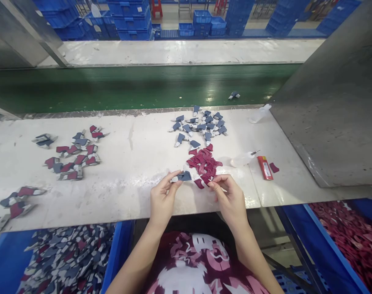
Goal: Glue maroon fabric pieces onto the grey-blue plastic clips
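Observation:
Between its thumb and fingers, my left hand [164,197] pinches a small blue-and-white plastic part [184,176] by its pale end. My right hand [230,199] is closed with fingertips at the near edge of a heap of dark red plastic pieces [204,162], gripping one red piece [207,178]. The two hands are a short way apart above the white table. Beyond the red heap lies a loose cluster of blue-and-white parts [201,127].
On the right are a needle-tipped bottle [242,159], a red lighter [265,168] and another bottle [260,114]. Assembled red-and-blue parts [72,163] lie left. A green conveyor belt [143,87] runs behind. Blue bins [120,241] of parts stand below the table's front edge.

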Demonstrator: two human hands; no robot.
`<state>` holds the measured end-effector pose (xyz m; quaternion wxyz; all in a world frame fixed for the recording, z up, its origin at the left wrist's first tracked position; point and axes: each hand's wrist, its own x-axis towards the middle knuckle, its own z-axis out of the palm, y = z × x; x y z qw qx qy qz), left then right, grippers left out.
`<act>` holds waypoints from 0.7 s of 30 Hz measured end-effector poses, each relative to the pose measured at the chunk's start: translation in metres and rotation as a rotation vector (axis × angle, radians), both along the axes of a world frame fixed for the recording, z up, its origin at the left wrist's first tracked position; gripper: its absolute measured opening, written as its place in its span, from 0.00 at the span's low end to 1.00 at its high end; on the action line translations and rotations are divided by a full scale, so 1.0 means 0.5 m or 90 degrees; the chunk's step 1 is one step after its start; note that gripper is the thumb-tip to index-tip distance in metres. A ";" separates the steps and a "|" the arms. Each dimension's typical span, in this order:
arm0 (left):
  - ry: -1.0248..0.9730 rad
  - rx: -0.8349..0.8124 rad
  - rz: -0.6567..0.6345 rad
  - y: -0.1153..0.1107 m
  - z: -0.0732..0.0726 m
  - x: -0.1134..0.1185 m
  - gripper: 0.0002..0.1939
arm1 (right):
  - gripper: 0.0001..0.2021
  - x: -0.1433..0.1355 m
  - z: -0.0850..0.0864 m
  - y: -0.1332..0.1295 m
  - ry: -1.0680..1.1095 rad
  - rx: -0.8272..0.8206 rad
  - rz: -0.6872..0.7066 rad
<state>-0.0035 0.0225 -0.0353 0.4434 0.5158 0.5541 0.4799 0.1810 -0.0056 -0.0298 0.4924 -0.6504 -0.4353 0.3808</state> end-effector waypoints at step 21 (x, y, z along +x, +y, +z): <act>0.104 0.145 -0.141 -0.024 0.043 -0.002 0.16 | 0.08 -0.031 0.068 0.015 -0.056 0.108 0.144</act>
